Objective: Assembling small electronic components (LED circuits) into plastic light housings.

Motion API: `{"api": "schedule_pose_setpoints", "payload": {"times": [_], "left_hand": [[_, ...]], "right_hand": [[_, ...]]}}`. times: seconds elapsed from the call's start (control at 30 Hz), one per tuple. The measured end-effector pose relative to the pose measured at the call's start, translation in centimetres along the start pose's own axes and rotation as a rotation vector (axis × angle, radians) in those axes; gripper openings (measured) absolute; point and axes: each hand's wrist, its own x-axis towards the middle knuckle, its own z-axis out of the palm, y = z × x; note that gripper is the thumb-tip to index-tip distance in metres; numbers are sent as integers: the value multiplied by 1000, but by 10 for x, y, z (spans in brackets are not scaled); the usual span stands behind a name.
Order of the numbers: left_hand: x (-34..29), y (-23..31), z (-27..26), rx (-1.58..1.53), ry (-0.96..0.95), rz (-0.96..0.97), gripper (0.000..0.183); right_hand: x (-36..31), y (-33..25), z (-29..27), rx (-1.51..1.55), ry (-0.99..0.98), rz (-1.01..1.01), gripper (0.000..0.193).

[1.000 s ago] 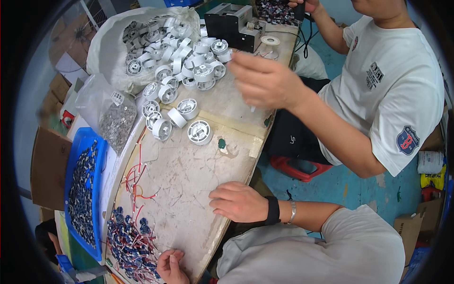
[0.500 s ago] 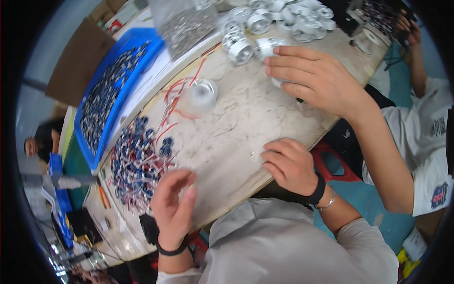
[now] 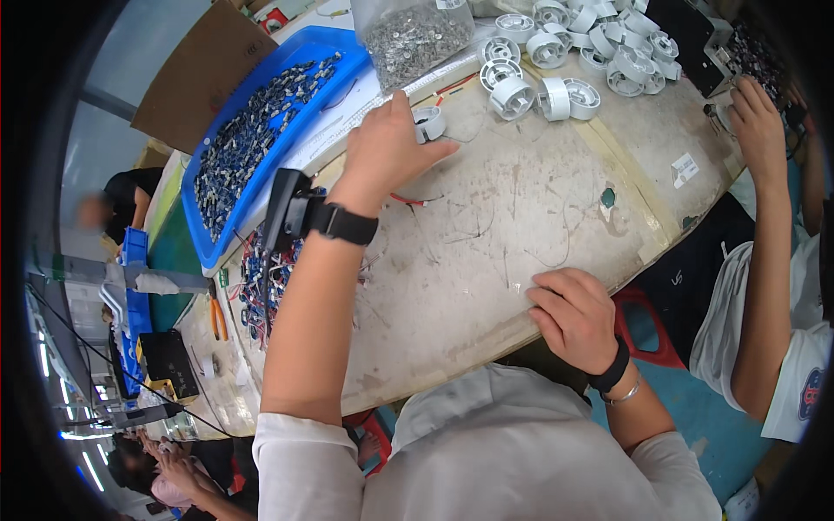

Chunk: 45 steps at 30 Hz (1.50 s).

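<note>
Our left hand (image 3: 382, 146), thumb spread, reaches the white ring (image 3: 427, 126) near the surface's (image 3: 478, 208) far edge — hold hidden, we cannot tell; our right hand (image 3: 575, 318), half-open, seemingly empty, rests by the near edge, probably for support.

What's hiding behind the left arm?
A pile of blue parts with red and white wires pokes out from behind the left arm. Whatever the arm itself covers, I can't see.

A tray (image 3: 352, 52) lies left of wheels (image 3: 553, 98), wires (image 3: 258, 286) seemingly extending under the left forearm (image 3: 308, 330).
</note>
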Motion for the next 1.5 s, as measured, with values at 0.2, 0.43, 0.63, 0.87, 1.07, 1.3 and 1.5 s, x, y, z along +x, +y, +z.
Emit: {"api": "schedule_pose_setpoints", "payload": {"times": [0.2, 0.43, 0.63, 0.87, 1.07, 1.3, 1.5], "left_hand": [[18, -4, 21, 15, -14, -9, 69], [-25, 21, -12, -369, 245, 118, 68], [-59, 40, -46, -436, 265, 201, 69], [-84, 50, -50, -1052, 112, 93, 73], [-108, 61, -57, -2012, -160, -489, 54], [-120, 50, -52, -2417, -225, -552, 57], [-124, 52, -51, -2386, -228, -521, 58]], "right_hand": [[0, 1, -2, 1, -13, -4, 21], [0, 4, 0, 14, -6, -7, 23], [2, 1, 0, -4, 7, -19, 22], [3, -3, -2, -2, -12, -9, 21], [1, -4, -1, -14, -2, 0, 20], [0, -5, -1, -15, -6, -2, 20], [-1, -6, -2, -23, -9, 8, 20]]}}
